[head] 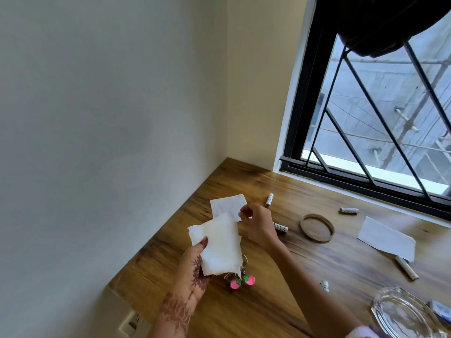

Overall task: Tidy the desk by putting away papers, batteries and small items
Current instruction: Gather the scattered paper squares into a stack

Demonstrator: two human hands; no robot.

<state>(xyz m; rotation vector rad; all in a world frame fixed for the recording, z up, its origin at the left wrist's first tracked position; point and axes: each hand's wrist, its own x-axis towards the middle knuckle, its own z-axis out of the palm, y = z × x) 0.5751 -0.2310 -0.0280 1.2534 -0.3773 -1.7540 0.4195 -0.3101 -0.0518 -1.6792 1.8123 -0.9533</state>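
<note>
**Desk** (pixel 239 313): wooden, set in a wall corner, window at far right. Much is left scattered, so the tidying is judged to be at an early stage.

**Glass jar** (pixel 400 313): near right, partly cut off by the frame, close beside the right forearm. It could be knocked or rolled if that arm is swept back carelessly.

**Loose sheet** (pixel 386 236): flat on the right of the desk. Its near corner lies at the long battery (pixel 406 267); touching or overlapping cannot be told. If the sheet is snatched up, that battery could be set rolling.

**Round lid** (pixel 317 228): flat, mid-desk, apart from the jar.

**Paper stack** (pixel 219 245): held off the desk in the left hand (pixel 195 272), thumb pressed on top, fingers curled beneath. It is gripped at one side only and the soft sheets sag, so some could slide out once more is added.

**Small slip** (pixel 228 206): just beyond the stack, pinched at its edge between thumb and fingertips of the right hand (pixel 256 225). So narrow a pinch could let it tear or drop.

**Other batteries**: far battery (pixel 269 200), window battery (pixel 349 210), middle battery (pixel 280 228) half hidden behind the right hand, near battery (pixel 325 286) beside the forearm. Being round, they could be nudged off the desk.

**Keychain** (pixel 241 281): pink strawberry charms under the stack. Whether it is held or resting cannot be told; if dangling, it could snag.
</note>
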